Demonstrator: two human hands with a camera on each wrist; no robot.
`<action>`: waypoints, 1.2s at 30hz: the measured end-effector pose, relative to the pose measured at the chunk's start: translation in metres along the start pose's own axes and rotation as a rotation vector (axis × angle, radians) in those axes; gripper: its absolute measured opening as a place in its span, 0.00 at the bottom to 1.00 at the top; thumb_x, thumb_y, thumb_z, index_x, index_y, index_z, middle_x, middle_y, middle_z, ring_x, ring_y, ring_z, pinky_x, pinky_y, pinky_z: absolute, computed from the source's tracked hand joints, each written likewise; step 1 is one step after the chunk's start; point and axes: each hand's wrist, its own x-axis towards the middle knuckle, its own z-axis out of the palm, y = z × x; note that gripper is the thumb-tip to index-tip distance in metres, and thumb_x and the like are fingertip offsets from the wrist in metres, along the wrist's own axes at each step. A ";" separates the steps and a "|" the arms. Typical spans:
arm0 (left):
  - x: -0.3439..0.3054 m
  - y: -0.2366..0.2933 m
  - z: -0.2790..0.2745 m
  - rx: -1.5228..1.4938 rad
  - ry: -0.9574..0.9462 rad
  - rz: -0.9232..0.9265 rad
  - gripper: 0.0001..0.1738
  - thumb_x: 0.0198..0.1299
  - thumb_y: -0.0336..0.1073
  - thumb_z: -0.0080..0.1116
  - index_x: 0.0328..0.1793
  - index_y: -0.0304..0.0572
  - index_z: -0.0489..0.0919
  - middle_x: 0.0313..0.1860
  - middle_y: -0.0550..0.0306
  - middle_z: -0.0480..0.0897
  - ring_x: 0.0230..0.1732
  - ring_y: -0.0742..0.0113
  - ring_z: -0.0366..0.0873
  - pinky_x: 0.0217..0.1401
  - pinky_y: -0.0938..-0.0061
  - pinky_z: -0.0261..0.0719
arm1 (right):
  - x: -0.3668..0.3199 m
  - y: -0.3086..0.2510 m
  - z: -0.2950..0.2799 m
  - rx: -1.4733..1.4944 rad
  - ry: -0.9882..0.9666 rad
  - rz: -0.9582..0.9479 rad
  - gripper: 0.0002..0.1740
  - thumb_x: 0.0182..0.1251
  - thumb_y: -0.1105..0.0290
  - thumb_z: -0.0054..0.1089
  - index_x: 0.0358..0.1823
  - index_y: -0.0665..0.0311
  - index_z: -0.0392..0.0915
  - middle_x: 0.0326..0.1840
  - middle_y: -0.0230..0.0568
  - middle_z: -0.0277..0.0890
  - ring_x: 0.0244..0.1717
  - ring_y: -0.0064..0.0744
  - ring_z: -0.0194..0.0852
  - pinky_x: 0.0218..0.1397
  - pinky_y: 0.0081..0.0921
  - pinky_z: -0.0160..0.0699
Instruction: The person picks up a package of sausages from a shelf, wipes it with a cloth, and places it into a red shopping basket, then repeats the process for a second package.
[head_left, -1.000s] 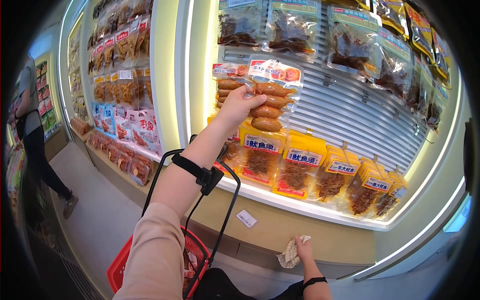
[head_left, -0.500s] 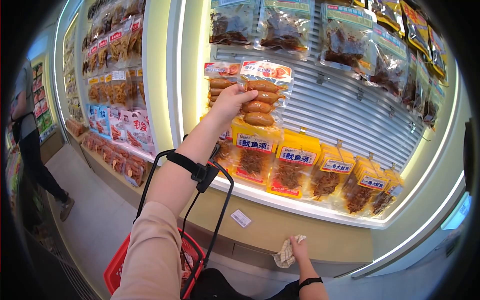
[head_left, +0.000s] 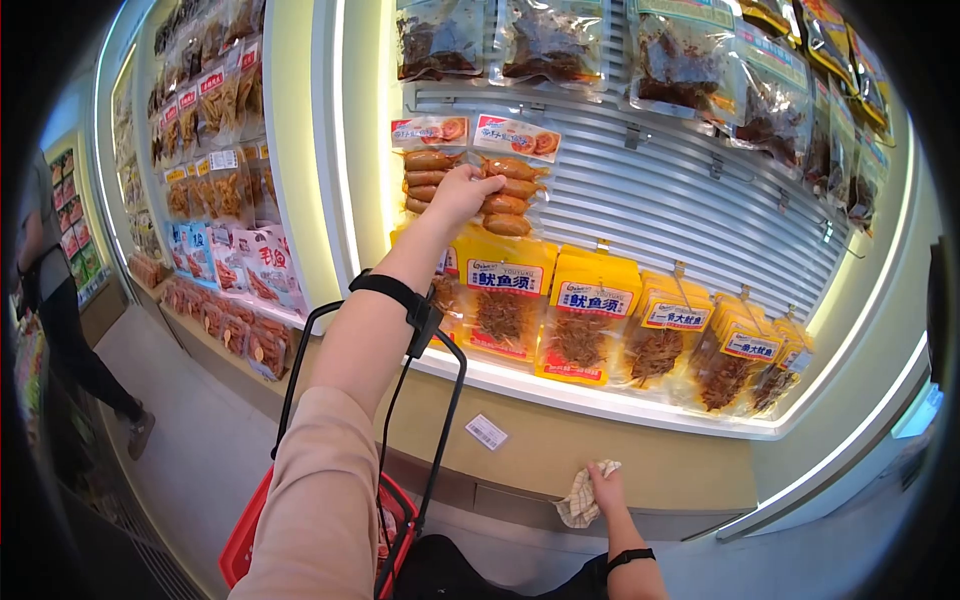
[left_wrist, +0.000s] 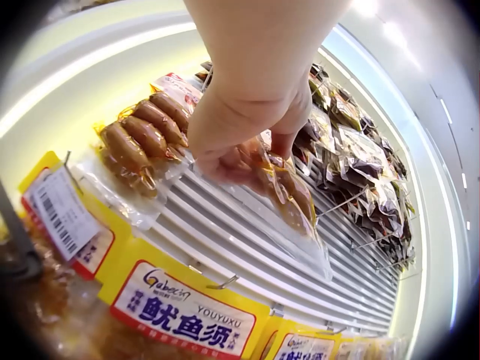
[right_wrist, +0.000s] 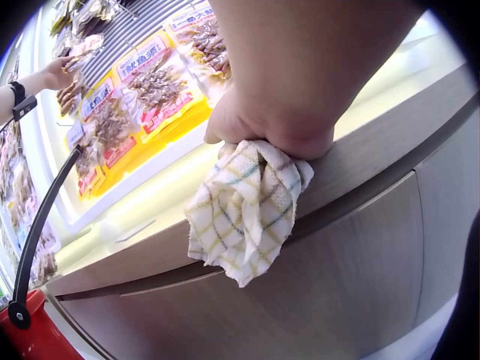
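My left hand [head_left: 462, 196] grips the left side of a clear vacuum pack of brown stuffed squid [head_left: 512, 190], thumb across its front. The pack stands upright at the ribbed display wall, its red-and-white label at the top. Just left of it hangs a matching pack [head_left: 428, 172], partly behind my hand. In the left wrist view the held pack [left_wrist: 289, 199] tilts away below my fingers. Low on the right, my right hand [head_left: 608, 488] holds a crumpled checked cloth [head_left: 576, 503] on the front edge of the wooden ledge [head_left: 545, 470].
Yellow dried squid packs [head_left: 585, 310] hang on hooks below. Dark vacuum packs [head_left: 550, 45] hang above. A barcode label [head_left: 486, 432] lies on the ledge. The black basket handles [head_left: 450, 430] rise around my left forearm from a red basket [head_left: 243, 535]. A person [head_left: 65, 300] stands far left.
My left hand has carried the squid pack back toward the display wall, level with the matching pack. My view has shifted slightly. My right hand stays on the ledge with the cloth.
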 end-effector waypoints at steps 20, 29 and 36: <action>-0.029 -0.044 0.038 0.643 0.306 0.362 0.32 0.58 0.46 0.65 0.59 0.26 0.73 0.58 0.35 0.77 0.60 0.45 0.76 0.63 0.61 0.73 | -0.001 0.003 -0.003 -0.020 0.046 -0.029 0.17 0.66 0.61 0.65 0.43 0.70 0.79 0.40 0.38 0.82 0.41 0.28 0.78 0.45 0.29 0.76; -0.350 -0.135 -0.174 0.978 -0.125 -0.390 0.23 0.59 0.46 0.62 0.53 0.34 0.77 0.42 0.43 0.85 0.46 0.50 0.84 0.48 0.61 0.80 | 0.017 0.034 -0.012 -0.011 0.065 -0.074 0.21 0.71 0.57 0.59 0.52 0.69 0.75 0.48 0.38 0.78 0.48 0.26 0.75 0.50 0.28 0.74; -0.588 -0.259 -0.245 1.032 -0.440 -1.201 0.26 0.50 0.49 0.66 0.50 0.38 0.83 0.49 0.39 0.83 0.51 0.45 0.82 0.56 0.60 0.79 | 0.013 0.019 -0.015 0.112 0.074 0.127 0.25 0.70 0.54 0.60 0.53 0.71 0.75 0.52 0.40 0.78 0.50 0.27 0.75 0.53 0.27 0.73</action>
